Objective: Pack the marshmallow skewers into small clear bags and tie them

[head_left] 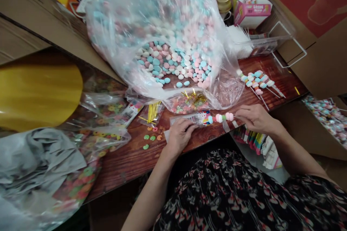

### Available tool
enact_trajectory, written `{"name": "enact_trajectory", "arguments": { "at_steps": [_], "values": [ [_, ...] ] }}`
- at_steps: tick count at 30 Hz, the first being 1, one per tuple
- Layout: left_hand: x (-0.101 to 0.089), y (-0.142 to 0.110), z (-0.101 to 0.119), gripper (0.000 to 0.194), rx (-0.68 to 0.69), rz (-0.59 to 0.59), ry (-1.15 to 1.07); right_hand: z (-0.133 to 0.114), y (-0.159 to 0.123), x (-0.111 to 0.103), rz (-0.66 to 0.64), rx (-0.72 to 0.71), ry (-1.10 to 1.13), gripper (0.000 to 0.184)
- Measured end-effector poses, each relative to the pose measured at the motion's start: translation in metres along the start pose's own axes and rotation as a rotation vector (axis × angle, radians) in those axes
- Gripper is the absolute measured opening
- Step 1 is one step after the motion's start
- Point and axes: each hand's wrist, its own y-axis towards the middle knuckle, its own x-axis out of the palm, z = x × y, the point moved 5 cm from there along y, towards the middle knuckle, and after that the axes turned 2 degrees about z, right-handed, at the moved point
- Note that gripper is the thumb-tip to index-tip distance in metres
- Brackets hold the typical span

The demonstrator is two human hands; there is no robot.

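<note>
A candy skewer (221,118) with pink, blue, white and green pieces lies level over the front of the table. My right hand (256,118) is closed on its thin stick at the right end. The blue end of the skewer is at the mouth of a small printed plastic bag (199,118). My left hand (180,135) is closed in a pinch at that bag's left part; its fingertips partly hide the plastic. Left of this hand, several green and orange candy rings (152,138) lie loose on the wood.
A large clear sack of pastel candies (173,18) fills the table's back. Finished skewers (258,79) lie at right, beside a clear plastic bin (284,25). Gold twist ties (154,111) sit left of centre. A cardboard box (311,130) holding many skewers stands lower right.
</note>
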Motion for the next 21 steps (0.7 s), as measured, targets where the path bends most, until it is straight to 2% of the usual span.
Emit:
{"name": "enact_trajectory", "arguments": {
  "at_steps": [3,7,10,13,17,21],
  "values": [
    [0.002,-0.001,0.002,0.014,0.07,-0.015,0.054,-0.006,0.005,-0.007,-0.039,-0.057,-0.075,0.022],
    [0.002,-0.002,0.003,0.013,0.154,-0.027,0.082,-0.022,0.013,-0.003,-0.083,-0.149,-0.194,0.024],
    [0.002,-0.003,0.003,0.011,0.194,-0.023,0.078,-0.031,0.018,-0.001,-0.023,-0.182,-0.288,0.024],
    [0.002,-0.005,0.0,0.011,0.203,-0.007,0.066,-0.04,0.021,-0.003,0.085,-0.215,-0.361,0.023],
    [0.003,-0.007,-0.003,0.011,0.187,-0.025,0.051,-0.048,0.024,0.0,0.061,-0.303,-0.331,0.024],
    [0.002,-0.008,0.0,0.022,0.155,-0.061,0.04,-0.041,0.027,-0.002,0.059,-0.267,-0.346,0.019]
  ]
}}
